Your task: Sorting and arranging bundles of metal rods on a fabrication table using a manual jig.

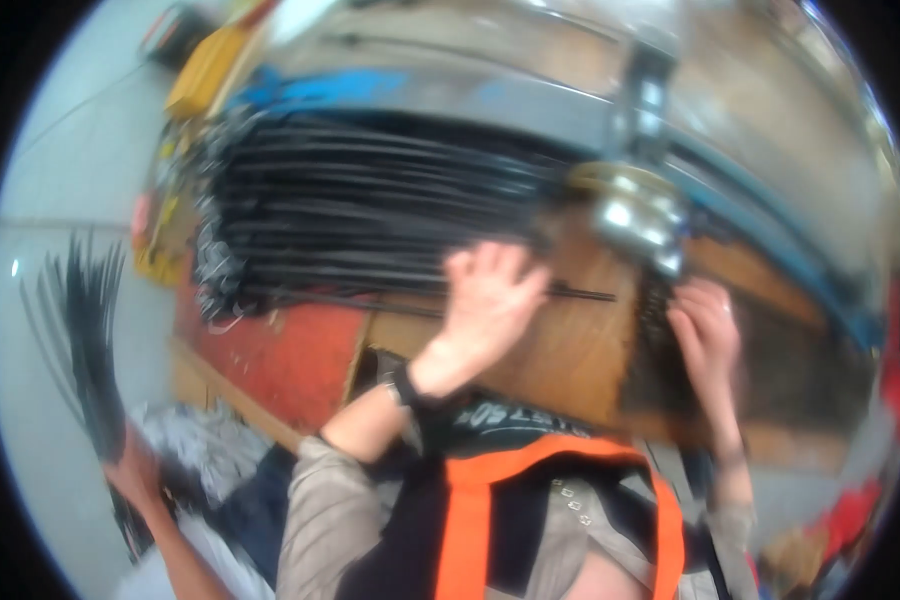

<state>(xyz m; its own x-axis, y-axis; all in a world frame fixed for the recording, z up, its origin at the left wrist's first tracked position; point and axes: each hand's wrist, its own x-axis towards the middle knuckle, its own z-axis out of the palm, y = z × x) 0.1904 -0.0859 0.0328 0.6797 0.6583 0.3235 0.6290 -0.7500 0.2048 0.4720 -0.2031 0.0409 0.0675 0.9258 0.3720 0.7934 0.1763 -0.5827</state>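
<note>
A wide pile of thin black rods or cables lies side by side across the bench, blurred by motion. My left hand rests palm down at its near right edge, fingers spread. From under that hand a thin dark strand sticks out to the right. Beside a shiny metal machine head, my right hand has its fingers bent and drawn together near a dark part below the head. What those fingers hold, if anything, is too blurred to make out.
At the left, another person's hand grips an upright bundle of black strands. A red board and a wooden board form the bench top. A blue-grey metal beam runs behind the pile. A yellow object sits far left.
</note>
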